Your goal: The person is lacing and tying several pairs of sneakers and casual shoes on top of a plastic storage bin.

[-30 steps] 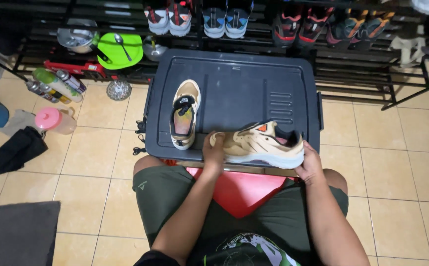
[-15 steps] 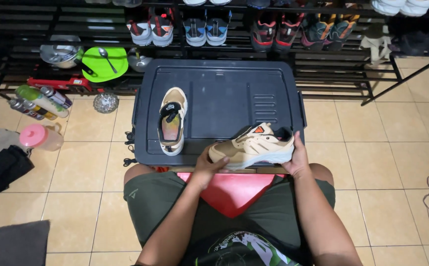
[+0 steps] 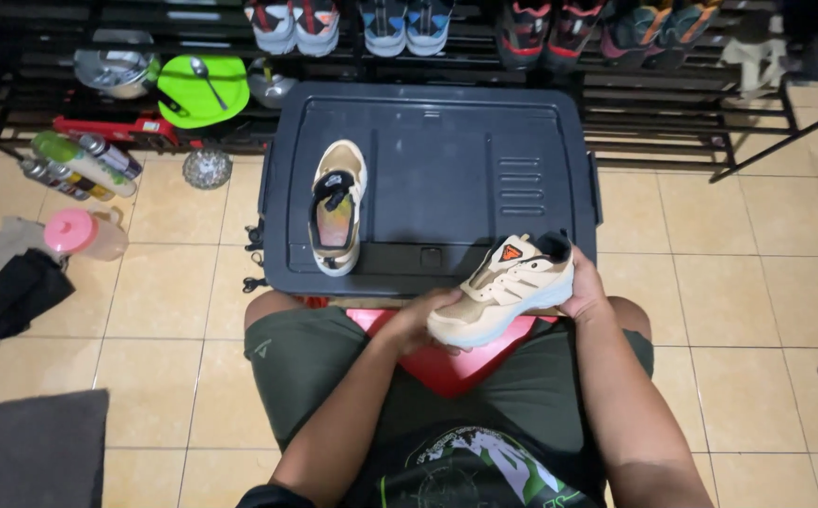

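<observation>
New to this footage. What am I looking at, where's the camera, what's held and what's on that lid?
There is no machine: these are a seated person's two bare hands. The single camera sits on the person's head and looks down over their lap. The left hand holds the toe and the right hand the heel of a tan sneaker, raised above the lap at the near edge of a dark storage-box lid. Its matching sneaker lies on that lid, opening upward. Behind stands a shoe rack with more pairs; spray cans and a pink-lidded jar lie on the tiled floor.
</observation>
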